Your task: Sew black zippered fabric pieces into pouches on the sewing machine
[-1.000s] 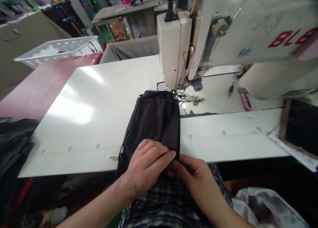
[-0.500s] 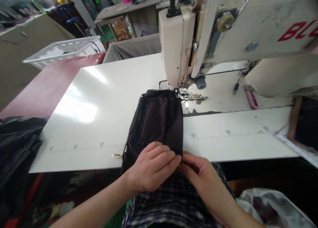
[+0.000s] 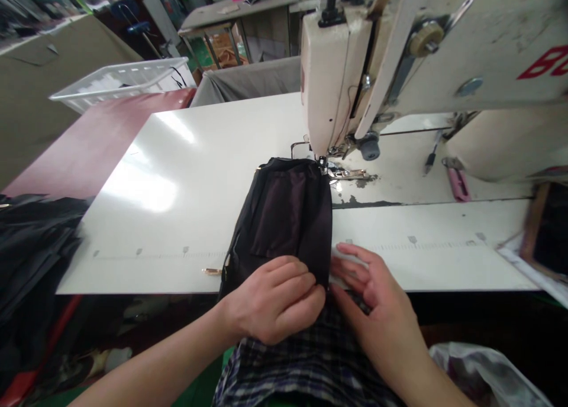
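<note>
A black fabric piece [image 3: 284, 212], perhaps a pouch with a zipper along its left edge, lies on the white sewing table. Its far right corner sits at the presser foot [image 3: 323, 163] of the sewing machine [image 3: 328, 81]. My left hand [image 3: 279, 300] is closed on the near right part of the fabric, fingers curled down. Beside the fabric's right edge, my right hand [image 3: 373, 294] has its fingers apart, with nothing visible in them. A gold zipper pull [image 3: 213, 271] sticks out at the left.
Pink-handled thread snips [image 3: 458, 182] and a dark-tipped tool [image 3: 430, 158] lie right of the needle area. Dark fabric [image 3: 39, 247] is heaped at the left. A white plastic basket [image 3: 119, 78] stands behind a pink surface [image 3: 89, 135]. At far right leans a dark framed panel [image 3: 550, 229].
My right hand has let go of the fabric's right edge and its fingers have spread. My left hand keeps its hold. The whole view has shifted slightly.
</note>
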Motion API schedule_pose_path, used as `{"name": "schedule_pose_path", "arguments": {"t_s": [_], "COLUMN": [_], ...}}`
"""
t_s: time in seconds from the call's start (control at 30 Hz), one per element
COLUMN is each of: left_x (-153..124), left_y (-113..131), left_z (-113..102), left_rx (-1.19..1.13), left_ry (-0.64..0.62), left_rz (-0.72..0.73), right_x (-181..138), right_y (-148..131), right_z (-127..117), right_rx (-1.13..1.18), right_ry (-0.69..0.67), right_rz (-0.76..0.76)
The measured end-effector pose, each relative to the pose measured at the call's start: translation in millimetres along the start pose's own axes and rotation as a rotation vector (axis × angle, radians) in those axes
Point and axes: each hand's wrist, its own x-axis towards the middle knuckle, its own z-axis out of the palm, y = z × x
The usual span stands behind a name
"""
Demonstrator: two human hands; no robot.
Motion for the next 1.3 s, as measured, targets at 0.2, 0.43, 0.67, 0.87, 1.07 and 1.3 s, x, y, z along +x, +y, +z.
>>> {"name": "schedule_pose_path", "arguments": {"t_s": [0.2,0.43,0.67,0.87,1.07,1.3], "left_x": [3,32,33,18,16,22], "left_y": [-11,-73,-80,-72,-95,-119], "left_z": [-6,6,11,-4,-5,0], "left_rx": [-0.127,0.126,0.148,0.002,-0.073,-0.076], "left_ry": [-0.089,-0.454,-0.467,-0.547,-0.489,-0.494], "left_rz": [-0.062,-0.251,-0.268,-0.151,-0.113,-0.093], "right_x": [20,37,55,73,93,118], "right_y": [9,7,10,11,9,12], "right_z": [-21,-27,-32,-45,-50,-51], "right_rx": [-0.569,-0.629,-0.676,-0.75,-0.798,-0.832], "right_ry": [-0.143,-0.322,-0.292,-0.33,-0.31,-0.307], "right_rz": [-0.813,-0.876,-0.874,-0.926,-0.937,-0.958]}}
